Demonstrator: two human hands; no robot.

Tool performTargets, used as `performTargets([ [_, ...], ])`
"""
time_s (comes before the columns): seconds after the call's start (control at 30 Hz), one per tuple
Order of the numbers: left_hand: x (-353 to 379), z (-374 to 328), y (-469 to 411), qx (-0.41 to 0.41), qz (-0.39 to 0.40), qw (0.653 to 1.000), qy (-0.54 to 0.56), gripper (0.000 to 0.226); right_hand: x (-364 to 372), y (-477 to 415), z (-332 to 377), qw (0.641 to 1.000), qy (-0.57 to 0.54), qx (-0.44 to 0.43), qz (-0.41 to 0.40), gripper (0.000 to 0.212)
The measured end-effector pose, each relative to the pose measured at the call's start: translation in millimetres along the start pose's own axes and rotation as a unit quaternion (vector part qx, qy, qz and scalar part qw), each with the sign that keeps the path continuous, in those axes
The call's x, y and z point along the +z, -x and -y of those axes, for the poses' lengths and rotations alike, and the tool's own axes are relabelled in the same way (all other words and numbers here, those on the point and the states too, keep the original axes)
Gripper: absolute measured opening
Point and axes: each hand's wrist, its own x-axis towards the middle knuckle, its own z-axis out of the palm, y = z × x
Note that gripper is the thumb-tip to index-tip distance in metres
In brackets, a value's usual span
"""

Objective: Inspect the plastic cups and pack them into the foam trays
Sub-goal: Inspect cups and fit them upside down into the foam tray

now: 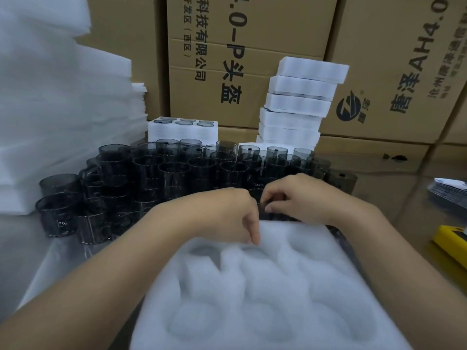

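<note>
one dark cup (263, 214) between left grip (227, 213) and right grip (295, 195), beyond foam tray (278, 286)

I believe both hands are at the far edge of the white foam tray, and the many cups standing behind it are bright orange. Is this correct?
Not quite. The cups are dark grey and see-through, not bright orange, as the head view shows. The rest holds: the left hand and the right hand are at the far edge of the white foam tray.
</note>
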Motion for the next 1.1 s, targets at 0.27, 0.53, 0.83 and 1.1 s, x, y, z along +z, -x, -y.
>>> performTargets([
  [0.27, -5.6, 5.9, -1.1, 0.015, -0.014, 1.0, 0.022, 0.022, -28.6, 19.1, -5.5, 0.966, -0.201, -0.007, -0.163, 0.013],
  [0.53, -2.1, 0.4, -21.9, -0.015, 0.017, 1.0, 0.021, 0.023, -16.9, 12.8, -4.8, 0.887, -0.389, -0.009, -0.248, 0.014],
  [0.83, -10.4, 17.7, -12.1, -0.06, -0.13, 0.966, 0.217, 0.018, 2.1, 4.1, 3.6, 0.855, -0.448, -0.006, -0.259, 0.012],
  [1.1, 2.4, 7.2, -12.8, -0.076, -0.224, 0.654, 0.719, 0.031, 24.7, 4.9, 16.0, 0.862, -0.399, -0.037, -0.311, 0.024],
])
